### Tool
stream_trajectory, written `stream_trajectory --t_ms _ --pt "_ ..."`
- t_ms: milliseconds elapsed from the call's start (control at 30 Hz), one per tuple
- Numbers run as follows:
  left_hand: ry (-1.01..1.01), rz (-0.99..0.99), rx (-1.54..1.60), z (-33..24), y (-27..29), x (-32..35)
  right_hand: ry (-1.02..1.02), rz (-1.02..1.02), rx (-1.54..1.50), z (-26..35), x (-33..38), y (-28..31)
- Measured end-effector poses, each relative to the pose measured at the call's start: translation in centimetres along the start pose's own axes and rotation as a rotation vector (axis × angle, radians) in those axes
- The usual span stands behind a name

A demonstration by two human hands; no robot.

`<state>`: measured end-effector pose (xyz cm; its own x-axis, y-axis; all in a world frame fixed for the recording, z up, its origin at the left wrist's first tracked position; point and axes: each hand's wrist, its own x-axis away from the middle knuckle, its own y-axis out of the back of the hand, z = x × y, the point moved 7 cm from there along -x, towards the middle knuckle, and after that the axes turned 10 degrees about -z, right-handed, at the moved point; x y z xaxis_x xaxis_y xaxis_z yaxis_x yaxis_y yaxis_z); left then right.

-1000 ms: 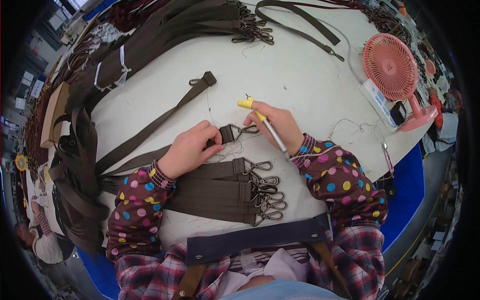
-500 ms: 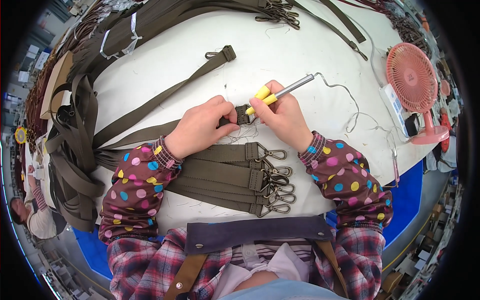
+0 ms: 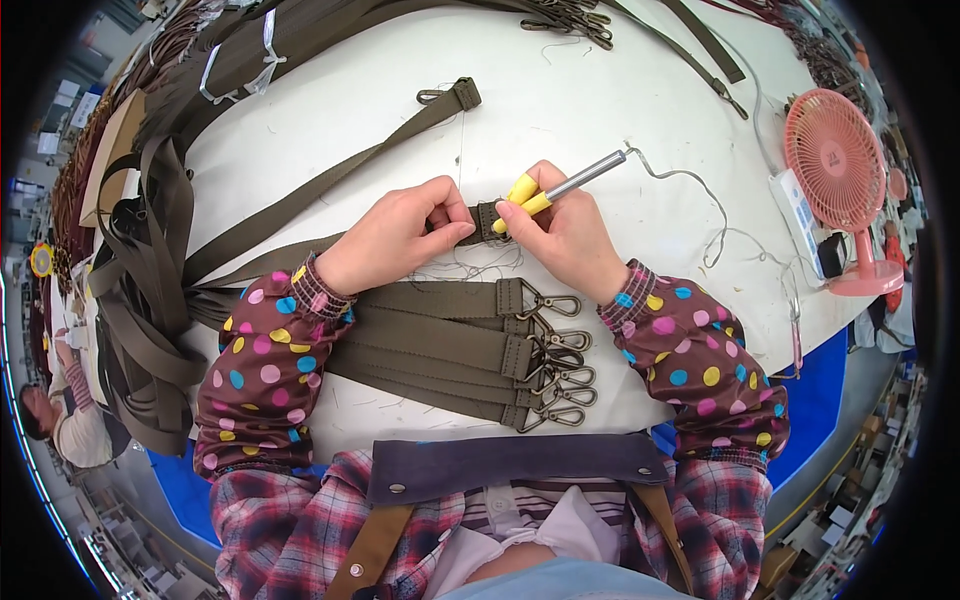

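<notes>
My left hand (image 3: 400,235) pinches an olive-brown webbing strap (image 3: 290,258) close to its stitched end (image 3: 487,221). Held in my right hand (image 3: 565,230) is a corded pen-like tool (image 3: 590,172) with a grey metal barrel and a yellow front part, its lower tip close to the stitched end. A second yellow piece (image 3: 521,188) shows between the same fingers; its kind is unclear. Loose threads (image 3: 465,265) lie under the strap. Below my hands, several straps (image 3: 430,340) with metal snap hooks (image 3: 565,340) lie side by side.
Another strap (image 3: 370,150) stretches across the white table (image 3: 600,110). A tangled strap pile (image 3: 150,330) stands left, with bundled straps (image 3: 330,45) at the back. At right are a pink fan (image 3: 835,160), a white power strip (image 3: 798,225) and the tool's thin cord (image 3: 690,178).
My left hand has shifted slightly left along the strap, and its stitched end now lies flatter. The tool stays in my right hand beside that end. The whole view has shifted a little.
</notes>
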<state>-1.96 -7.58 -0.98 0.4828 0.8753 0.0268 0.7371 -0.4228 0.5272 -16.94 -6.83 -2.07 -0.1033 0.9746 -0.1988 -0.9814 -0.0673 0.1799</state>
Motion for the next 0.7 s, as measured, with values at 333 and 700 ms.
stream_trajectory --t_ms 333,700 --pt "0.000 0.020 -0.049 -0.26 -0.06 0.01 0.021 0.008 0.048 0.02 0.08 -0.09" --pt "0.001 0.022 -0.063 -0.52 -0.03 0.00 0.036 0.005 0.068 0.05 0.07 -0.12"
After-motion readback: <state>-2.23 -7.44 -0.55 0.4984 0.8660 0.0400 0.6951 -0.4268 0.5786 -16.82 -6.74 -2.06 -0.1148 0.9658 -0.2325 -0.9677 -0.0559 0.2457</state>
